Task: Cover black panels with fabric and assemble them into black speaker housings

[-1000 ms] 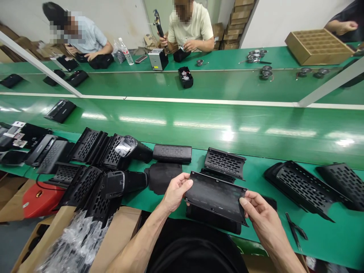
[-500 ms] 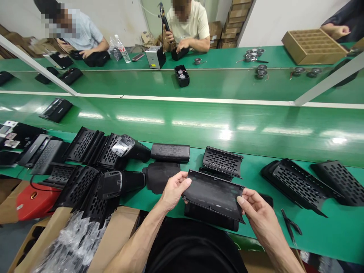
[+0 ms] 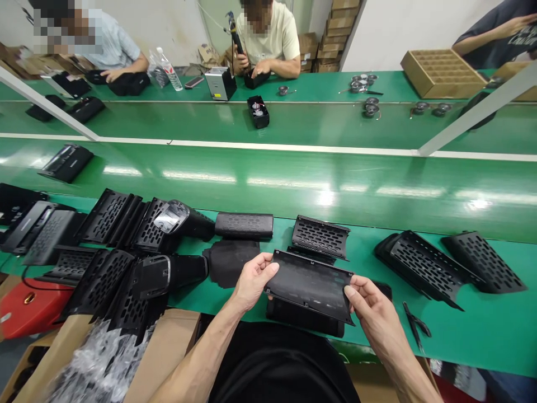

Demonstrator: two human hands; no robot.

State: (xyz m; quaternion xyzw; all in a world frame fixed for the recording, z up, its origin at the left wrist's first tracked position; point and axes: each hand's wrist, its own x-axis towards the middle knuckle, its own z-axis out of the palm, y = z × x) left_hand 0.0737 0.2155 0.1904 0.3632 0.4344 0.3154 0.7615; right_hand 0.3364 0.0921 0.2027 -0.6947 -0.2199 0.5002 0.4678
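Between my two hands is a black, shallow curved speaker grille panel [image 3: 308, 286], its smooth dark inner face turned up and small tabs along its long edges. My left hand [image 3: 253, 281] pinches the left end, thumb on top. The right end is pinched by my right hand [image 3: 371, 302], also thumb on top. Under the panel, partly hidden, lies a black rounded housing [image 3: 308, 323] near the table edge. Just beyond stands a slotted grille panel [image 3: 321, 236]. Left of it are a closed slotted casing [image 3: 244, 225] and a stack of black cloth sheets [image 3: 232, 263].
Black-handled cutters [image 3: 415, 326] lie right of my right hand, below more slotted grilles [image 3: 428, 266]. Several grilles and housings [image 3: 104, 218] crowd the left, above a carton flap [image 3: 168, 347] and clear plastic bags [image 3: 100, 366]. Across the green belt [image 3: 268, 173], co-workers sit behind another bench.
The view has swung slightly right, so the scene slides left. Both hands keep the panel in much the same pose. Across the belt, the middle co-worker's tool has lowered to a black casing.
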